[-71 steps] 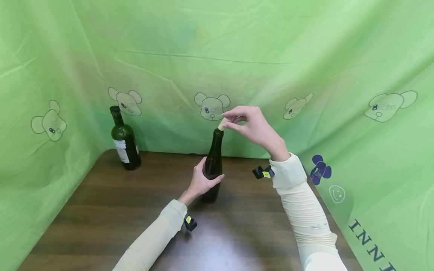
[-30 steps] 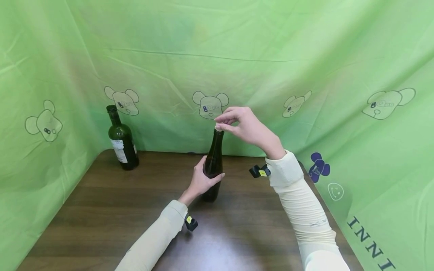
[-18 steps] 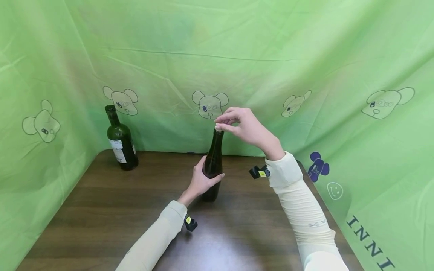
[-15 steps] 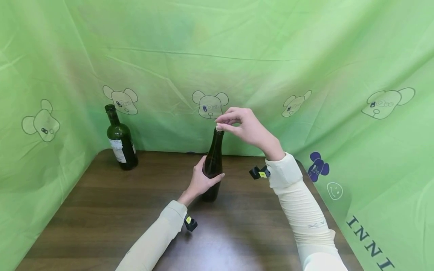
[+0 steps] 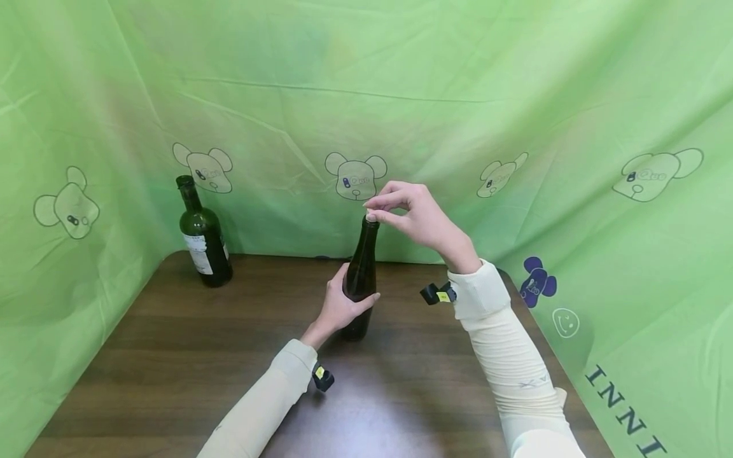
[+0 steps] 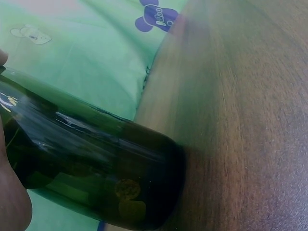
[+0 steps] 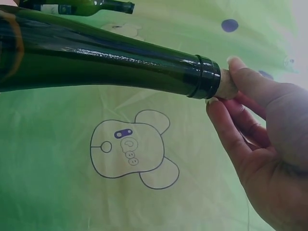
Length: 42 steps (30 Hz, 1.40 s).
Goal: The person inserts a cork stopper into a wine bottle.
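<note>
A dark green wine bottle (image 5: 362, 273) stands upright on the wooden table, and my left hand (image 5: 336, 304) grips its body from the left. At its mouth, my right hand (image 5: 420, 213) pinches a pale cork (image 7: 228, 85) between thumb and fingers. One end of the cork sits at or in the mouth, while the rest sticks out past the rim. In the left wrist view, the bottle's lower body (image 6: 96, 154) shows two small brownish shapes through the glass; whether they lie inside or are reflections I cannot tell.
A second green bottle (image 5: 206, 235) with a white label stands uncapped at the back left of the table (image 5: 189, 369). A green curtain (image 5: 275, 102) with printed bear heads hangs behind and along both sides. Each wrist carries a small black camera.
From a tilt above the mouth 2.4 seconds ago, the cork has come into line with the neck. My right hand shifted slightly left with it, then stayed nearly still; my left hand keeps its hold.
</note>
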Each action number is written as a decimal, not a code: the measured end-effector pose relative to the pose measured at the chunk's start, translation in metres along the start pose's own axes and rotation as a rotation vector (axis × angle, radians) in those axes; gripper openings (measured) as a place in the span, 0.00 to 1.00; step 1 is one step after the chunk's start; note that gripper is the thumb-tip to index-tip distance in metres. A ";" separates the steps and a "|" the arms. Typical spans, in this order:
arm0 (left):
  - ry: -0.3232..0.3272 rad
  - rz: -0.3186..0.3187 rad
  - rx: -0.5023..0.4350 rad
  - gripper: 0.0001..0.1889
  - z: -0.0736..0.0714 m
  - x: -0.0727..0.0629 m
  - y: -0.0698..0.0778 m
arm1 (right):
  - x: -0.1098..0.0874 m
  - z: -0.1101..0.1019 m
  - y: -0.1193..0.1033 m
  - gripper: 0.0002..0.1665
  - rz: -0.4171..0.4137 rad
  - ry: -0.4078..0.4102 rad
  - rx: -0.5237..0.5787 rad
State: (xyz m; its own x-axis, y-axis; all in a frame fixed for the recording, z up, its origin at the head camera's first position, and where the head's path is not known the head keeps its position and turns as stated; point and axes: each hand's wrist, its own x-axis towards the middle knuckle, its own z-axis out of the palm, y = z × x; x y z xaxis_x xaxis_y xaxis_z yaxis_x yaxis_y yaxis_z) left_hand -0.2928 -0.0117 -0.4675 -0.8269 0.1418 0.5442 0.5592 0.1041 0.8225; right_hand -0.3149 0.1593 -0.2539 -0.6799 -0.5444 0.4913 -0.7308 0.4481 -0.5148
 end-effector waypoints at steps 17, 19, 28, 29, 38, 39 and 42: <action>0.022 0.032 0.000 0.29 0.004 -0.001 0.000 | 0.007 -0.015 -0.008 0.12 0.008 -0.160 -0.062; 0.021 0.027 -0.009 0.29 0.004 -0.001 0.000 | 0.009 -0.016 -0.010 0.12 0.011 -0.178 -0.093; 0.030 0.031 -0.016 0.29 0.006 -0.002 -0.004 | 0.015 -0.019 -0.016 0.12 0.015 -0.259 -0.156; 0.035 0.034 -0.011 0.29 0.007 -0.001 -0.005 | 0.015 -0.019 -0.017 0.12 0.017 -0.265 -0.153; 0.048 0.016 -0.002 0.33 0.010 0.001 -0.029 | 0.026 -0.023 -0.023 0.12 0.072 -0.337 -0.127; 0.043 0.012 -0.001 0.33 0.009 0.001 -0.034 | 0.027 -0.023 -0.025 0.12 0.077 -0.347 -0.129; 0.030 0.011 0.003 0.33 0.009 0.002 -0.045 | 0.031 -0.023 -0.031 0.12 0.084 -0.368 -0.162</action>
State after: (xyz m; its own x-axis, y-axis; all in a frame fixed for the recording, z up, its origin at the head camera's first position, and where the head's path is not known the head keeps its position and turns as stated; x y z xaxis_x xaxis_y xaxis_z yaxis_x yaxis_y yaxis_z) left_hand -0.3194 -0.0074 -0.5047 -0.8224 0.1136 0.5575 0.5680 0.1055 0.8163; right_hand -0.3147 0.1451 -0.2069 -0.6924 -0.7052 0.1527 -0.6935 0.5919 -0.4106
